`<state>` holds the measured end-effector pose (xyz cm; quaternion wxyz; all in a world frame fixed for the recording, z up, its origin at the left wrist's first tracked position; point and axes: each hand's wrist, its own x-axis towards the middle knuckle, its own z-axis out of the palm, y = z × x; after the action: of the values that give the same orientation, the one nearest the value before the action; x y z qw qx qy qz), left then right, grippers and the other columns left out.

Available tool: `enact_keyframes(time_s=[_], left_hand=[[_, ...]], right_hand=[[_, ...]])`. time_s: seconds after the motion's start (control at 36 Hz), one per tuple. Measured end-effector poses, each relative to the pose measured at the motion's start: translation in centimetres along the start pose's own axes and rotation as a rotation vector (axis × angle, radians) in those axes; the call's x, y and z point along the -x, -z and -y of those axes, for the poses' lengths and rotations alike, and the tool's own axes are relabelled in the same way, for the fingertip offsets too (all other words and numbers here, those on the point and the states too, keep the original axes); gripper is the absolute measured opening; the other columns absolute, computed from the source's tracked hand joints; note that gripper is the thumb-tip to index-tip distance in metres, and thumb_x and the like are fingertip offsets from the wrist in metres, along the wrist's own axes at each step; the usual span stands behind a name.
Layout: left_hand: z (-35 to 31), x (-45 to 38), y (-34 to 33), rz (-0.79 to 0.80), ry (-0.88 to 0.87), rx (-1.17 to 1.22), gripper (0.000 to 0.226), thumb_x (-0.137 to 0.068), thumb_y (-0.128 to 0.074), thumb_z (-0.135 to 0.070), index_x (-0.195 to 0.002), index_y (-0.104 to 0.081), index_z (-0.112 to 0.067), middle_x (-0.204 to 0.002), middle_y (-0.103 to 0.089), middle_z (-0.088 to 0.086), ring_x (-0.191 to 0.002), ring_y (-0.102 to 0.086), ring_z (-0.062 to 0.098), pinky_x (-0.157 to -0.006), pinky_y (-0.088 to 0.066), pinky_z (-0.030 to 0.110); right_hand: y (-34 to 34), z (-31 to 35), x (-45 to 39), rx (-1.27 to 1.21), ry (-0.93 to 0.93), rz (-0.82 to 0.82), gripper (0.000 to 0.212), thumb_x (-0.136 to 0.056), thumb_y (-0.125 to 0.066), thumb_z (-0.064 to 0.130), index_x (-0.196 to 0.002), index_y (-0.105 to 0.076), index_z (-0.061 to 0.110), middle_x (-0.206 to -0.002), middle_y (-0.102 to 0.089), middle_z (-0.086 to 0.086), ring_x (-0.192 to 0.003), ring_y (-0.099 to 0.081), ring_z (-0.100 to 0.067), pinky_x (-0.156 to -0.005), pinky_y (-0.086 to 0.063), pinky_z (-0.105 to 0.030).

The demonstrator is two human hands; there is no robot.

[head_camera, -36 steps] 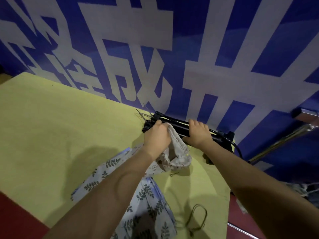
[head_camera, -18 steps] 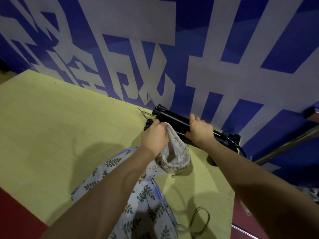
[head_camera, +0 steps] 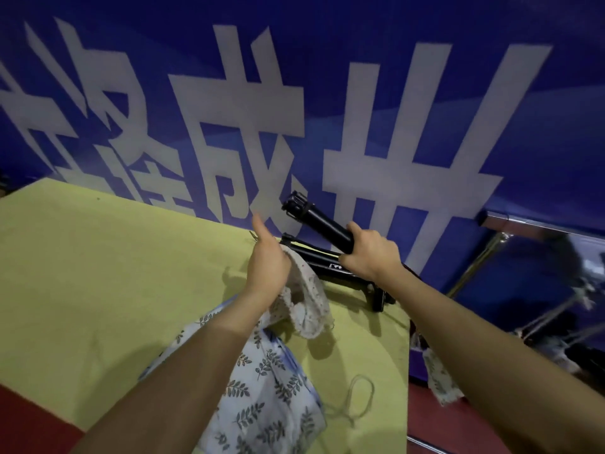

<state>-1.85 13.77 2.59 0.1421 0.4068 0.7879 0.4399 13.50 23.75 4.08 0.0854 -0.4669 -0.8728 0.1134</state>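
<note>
Right hand (head_camera: 370,253): your fingers are wrapped round the lower end of the black folded stand (head_camera: 319,221). The stand is clear of the desk (head_camera: 98,273), above its far right corner. It is tilted, with its upper end pointing up and left toward the blue banner (head_camera: 393,93).

Left hand (head_camera: 266,263): you hold the rim of the leaf-print bag (head_camera: 271,394) at its mouth, with the thumb sticking up. The mouth is raised off the desk and gapes toward the stand, just below and left of your right hand. The stand is outside the bag. The rest of the bag trails down across the desk to the near edge, partly under your left forearm.

A second black stand (head_camera: 327,262) lies along the far edge against the banner, directly under the lifted one. Whether the two touch: cannot tell.

The drawstring (head_camera: 360,398) lies in a loose loop on the desk near the right edge, beside the bag. A small cloth bag (head_camera: 438,378) sits just past the right edge, lower than the desk top.
</note>
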Motion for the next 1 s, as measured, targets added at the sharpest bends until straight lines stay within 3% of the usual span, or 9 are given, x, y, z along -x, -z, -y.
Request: enact_keyframes(time_s=[0.11, 0.22, 0.36, 0.5, 0.64, 0.78, 0.86, 0.94, 1.0], left_hand=[[-0.7, 0.9, 1.6, 0.059, -0.042, -0.017, 0.09, -0.088, -0.043, 0.008, -0.15, 0.008, -0.031, -0.069, -0.051, 0.007, -0.055, -0.048, 0.021, -0.05, -0.038, 0.032], [-1.6, 1.7, 2.8, 0.179, -0.171, -0.076, 0.09, -0.087, -0.042, 0.013, -0.147, -0.005, -0.042, -0.127, -0.048, 0.013, -0.068, -0.052, 0.02, -0.054, -0.04, 0.025], [-1.8, 2.2, 3.6, 0.232, -0.203, -0.012, 0.086, -0.084, -0.041, 0.014, -0.145, -0.017, -0.043, -0.132, -0.044, 0.01, -0.076, -0.053, 0.018, -0.054, -0.038, 0.019], [-2.2, 2.4, 4.5, 0.279, -0.143, 0.09, 0.081, -0.088, -0.038, 0.013, -0.147, -0.019, -0.038, -0.149, -0.038, -0.005, -0.1, -0.06, 0.039, -0.054, -0.047, 0.025], [-2.7, 2.1, 4.4, 0.296, -0.066, 0.094, 0.065, -0.089, -0.033, 0.01, -0.141, -0.038, -0.029, -0.134, -0.054, 0.004, -0.06, -0.054, 0.016, -0.045, -0.038, 0.021], [-3.0, 2.2, 3.9, 0.361, -0.069, 0.006, 0.053, -0.089, -0.033, 0.006, -0.131, -0.052, -0.021, -0.096, -0.064, 0.013, -0.06, -0.051, 0.018, -0.052, -0.039, 0.024], [-2.9, 1.9, 4.0, 0.381, -0.043, -0.022, 0.043, -0.091, -0.032, 0.006, -0.12, -0.054, -0.017, -0.062, -0.046, 0.005, -0.049, -0.042, 0.015, -0.041, -0.032, 0.018], [-2.7, 1.8, 4.3, 0.365, -0.049, -0.083, 0.035, -0.09, -0.033, 0.008, -0.115, -0.056, 0.001, -0.068, -0.048, 0.006, -0.055, -0.046, 0.016, -0.044, -0.035, 0.015], [-2.8, 1.9, 4.6, 0.308, -0.064, -0.122, 0.032, -0.092, -0.037, 0.006, -0.118, -0.054, 0.001, -0.105, -0.053, 0.012, -0.078, -0.055, 0.023, -0.065, -0.043, 0.017]], right_hand=[[0.8, 0.2, 3.2, -0.074, -0.017, 0.004, 0.038, -0.081, -0.059, 0.032, -0.115, -0.047, 0.023, -0.094, -0.063, -0.004, -0.085, -0.059, -0.029, -0.067, -0.048, -0.035], [1.0, 0.6, 5.2, -0.107, -0.008, 0.006, 0.037, -0.08, -0.059, 0.031, -0.115, -0.048, 0.024, -0.086, -0.058, 0.001, -0.077, -0.053, -0.024, -0.066, -0.048, -0.033], [1.3, 1.0, 6.6, -0.182, 0.018, 0.016, 0.038, -0.08, -0.061, 0.025, -0.115, -0.045, 0.023, -0.089, -0.057, 0.003, -0.077, -0.053, -0.021, -0.068, -0.047, -0.035], [1.2, 1.4, 7.3, -0.268, 0.049, 0.001, 0.067, -0.08, -0.062, 0.02, -0.139, -0.031, 0.031, -0.124, -0.06, 0.003, -0.095, -0.06, -0.023, -0.07, -0.041, -0.029], [1.4, 2.0, 7.0, -0.305, 0.108, 0.011, 0.083, -0.081, -0.064, 0.022, -0.148, -0.016, 0.033, -0.138, -0.052, 0.003, -0.094, -0.058, -0.018, -0.062, -0.041, -0.024], [2.1, 2.7, 6.2, -0.32, 0.198, 0.078, 0.1, -0.076, -0.072, 0.023, -0.149, -0.005, 0.041, -0.138, -0.05, 0.002, -0.095, -0.056, -0.014, -0.073, -0.048, -0.027], [2.3, 2.8, 5.8, -0.327, 0.236, 0.155, 0.103, -0.074, -0.073, 0.02, -0.146, -0.003, 0.044, -0.135, -0.05, 0.0, -0.102, -0.058, -0.018, -0.084, -0.054, -0.036], [2.3, 2.8, 5.8, -0.332, 0.232, 0.177, 0.089, -0.076, -0.072, 0.014, -0.141, -0.015, 0.036, -0.133, -0.051, -0.001, -0.101, -0.055, -0.015, -0.085, -0.054, -0.036], [2.1, 2.7, 5.9, -0.326, 0.236, 0.171, 0.078, -0.078, -0.07, 0.014, -0.136, -0.021, 0.031, -0.134, -0.05, -0.003, -0.098, -0.055, -0.015, -0.083, -0.054, -0.035]])
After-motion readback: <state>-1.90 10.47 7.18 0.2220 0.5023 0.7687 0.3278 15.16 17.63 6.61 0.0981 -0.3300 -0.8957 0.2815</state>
